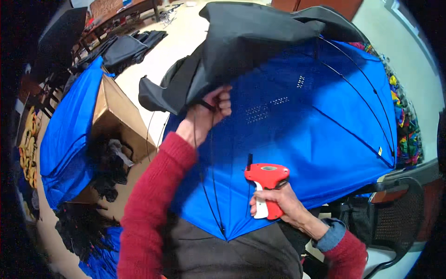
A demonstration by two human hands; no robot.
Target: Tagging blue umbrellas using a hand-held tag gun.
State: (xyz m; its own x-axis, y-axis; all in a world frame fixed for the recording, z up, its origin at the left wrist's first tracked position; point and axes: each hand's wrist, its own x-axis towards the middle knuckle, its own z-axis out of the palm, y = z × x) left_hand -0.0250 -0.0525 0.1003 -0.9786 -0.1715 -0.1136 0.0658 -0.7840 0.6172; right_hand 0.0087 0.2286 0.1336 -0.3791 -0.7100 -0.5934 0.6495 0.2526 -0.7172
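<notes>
A blue umbrella canopy [297,139] with thin dark ribs is spread over my lap. My right hand [278,202] is wrapped round a red tagging gun [267,173] with a white trigger, held upright over the near part of the canopy. Further up, my left hand [211,109] is closed with its fingers curled on a dark band at the lower edge of a black fabric [241,46]. That fabric drapes over the far side of the canopy and casts a shadow on it. What lies inside the left fist is partly hidden.
To the left stands an open cardboard box [123,104] with dark scraps inside and blue fabric [74,139] over its side. Black fabric [125,49] is piled behind it. A black chair [399,214] is at right, near colourful bundles [409,125].
</notes>
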